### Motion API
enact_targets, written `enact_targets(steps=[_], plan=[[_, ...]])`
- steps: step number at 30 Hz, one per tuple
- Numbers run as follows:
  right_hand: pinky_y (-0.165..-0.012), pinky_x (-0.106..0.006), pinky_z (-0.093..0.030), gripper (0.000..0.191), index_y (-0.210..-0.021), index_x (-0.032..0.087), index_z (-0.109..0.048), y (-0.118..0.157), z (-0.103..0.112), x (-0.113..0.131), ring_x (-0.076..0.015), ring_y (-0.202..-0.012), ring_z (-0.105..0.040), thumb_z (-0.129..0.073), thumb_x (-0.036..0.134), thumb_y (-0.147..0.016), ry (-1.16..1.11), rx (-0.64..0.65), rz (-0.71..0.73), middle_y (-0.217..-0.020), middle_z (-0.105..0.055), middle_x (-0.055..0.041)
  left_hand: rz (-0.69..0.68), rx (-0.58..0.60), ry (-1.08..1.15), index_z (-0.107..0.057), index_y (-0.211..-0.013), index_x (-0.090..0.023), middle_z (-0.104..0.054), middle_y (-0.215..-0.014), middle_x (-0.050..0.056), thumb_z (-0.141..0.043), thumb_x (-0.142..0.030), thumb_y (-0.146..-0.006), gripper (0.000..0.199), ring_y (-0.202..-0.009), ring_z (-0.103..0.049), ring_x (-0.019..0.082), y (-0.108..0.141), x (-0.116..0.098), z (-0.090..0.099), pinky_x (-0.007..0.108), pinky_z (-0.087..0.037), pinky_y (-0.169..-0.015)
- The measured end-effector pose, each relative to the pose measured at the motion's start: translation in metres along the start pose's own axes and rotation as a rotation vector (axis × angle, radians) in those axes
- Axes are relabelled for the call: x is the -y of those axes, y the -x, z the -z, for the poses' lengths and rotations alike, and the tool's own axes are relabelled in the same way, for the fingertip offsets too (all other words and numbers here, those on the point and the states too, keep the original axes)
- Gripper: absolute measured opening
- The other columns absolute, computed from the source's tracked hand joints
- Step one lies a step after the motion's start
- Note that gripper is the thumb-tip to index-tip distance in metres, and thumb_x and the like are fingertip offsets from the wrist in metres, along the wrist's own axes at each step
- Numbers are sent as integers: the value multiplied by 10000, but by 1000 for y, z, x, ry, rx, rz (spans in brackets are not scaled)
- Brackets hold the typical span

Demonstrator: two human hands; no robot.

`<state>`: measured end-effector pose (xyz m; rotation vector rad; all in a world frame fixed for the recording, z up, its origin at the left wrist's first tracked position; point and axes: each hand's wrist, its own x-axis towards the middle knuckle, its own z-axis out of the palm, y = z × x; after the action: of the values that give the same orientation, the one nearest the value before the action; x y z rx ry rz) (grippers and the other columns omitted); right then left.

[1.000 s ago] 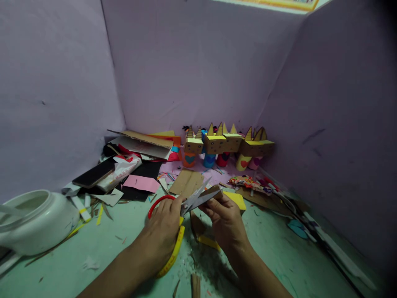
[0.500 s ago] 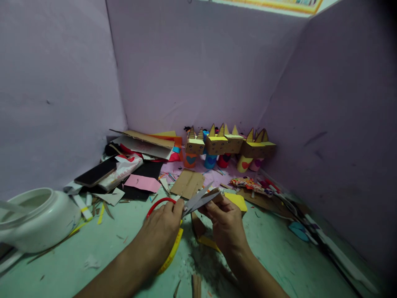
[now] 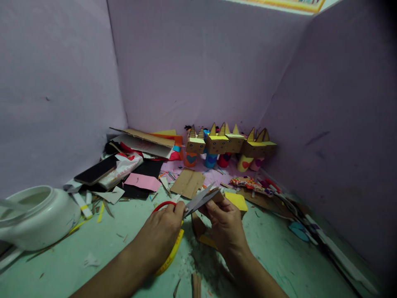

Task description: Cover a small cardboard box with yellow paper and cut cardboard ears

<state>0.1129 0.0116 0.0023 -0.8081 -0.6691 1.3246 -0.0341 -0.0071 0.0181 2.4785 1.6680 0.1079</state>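
My left hand (image 3: 166, 227) is closed around the handles of a pair of scissors (image 3: 198, 202), one handle red. The blades point up and to the right and lie nearly together. Between the fingers of my right hand (image 3: 228, 225) is a small brown cardboard piece (image 3: 219, 198), right by the blade tips; I cannot tell whether the blades touch it. A yellow tape measure (image 3: 170, 255) curves beneath my left wrist. Below the blades lies a folded cardboard strip (image 3: 199, 225) with a yellow side. A yellow piece (image 3: 236, 200) rests just behind my right hand.
Along the back wall stand several cardboard box heads (image 3: 217, 144) with pointed ears on coloured tubes. At left are a white pot (image 3: 46, 221), a dark phone (image 3: 94, 170) and stacked cardboard (image 3: 145, 142). A flat cardboard sheet (image 3: 187, 183) lies ahead; scraps and a cord line the right wall.
The scissor blades have drawn closer together, and the red handle has come in nearer my left hand. My right hand keeps the cardboard piece almost in place.
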Motion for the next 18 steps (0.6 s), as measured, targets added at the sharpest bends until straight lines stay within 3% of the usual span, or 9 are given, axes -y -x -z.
enact_targets(steps=[11, 18], plan=[[-604, -275, -523, 227, -700, 160, -719, -2, 4, 0, -145, -585, -617, -800, 251, -509, 21, 12, 24, -637, -691, -10, -22, 6, 19, -483, -996, -165, -635, -843, 86, -388, -10, -700, 347, -742, -619, 236, 1, -2, 1, 328, -455, -655], [-578, -270, -515, 236, -717, 153, -715, -4, 9, -1, -136, -549, -604, -794, 257, -521, 69, -4, 38, -612, -680, -11, -5, -20, 356, -453, -748, -198, -539, -575, -26, -410, -21, -588, 242, -524, -520, 144, 2, -3, 0, 227, -366, -512]])
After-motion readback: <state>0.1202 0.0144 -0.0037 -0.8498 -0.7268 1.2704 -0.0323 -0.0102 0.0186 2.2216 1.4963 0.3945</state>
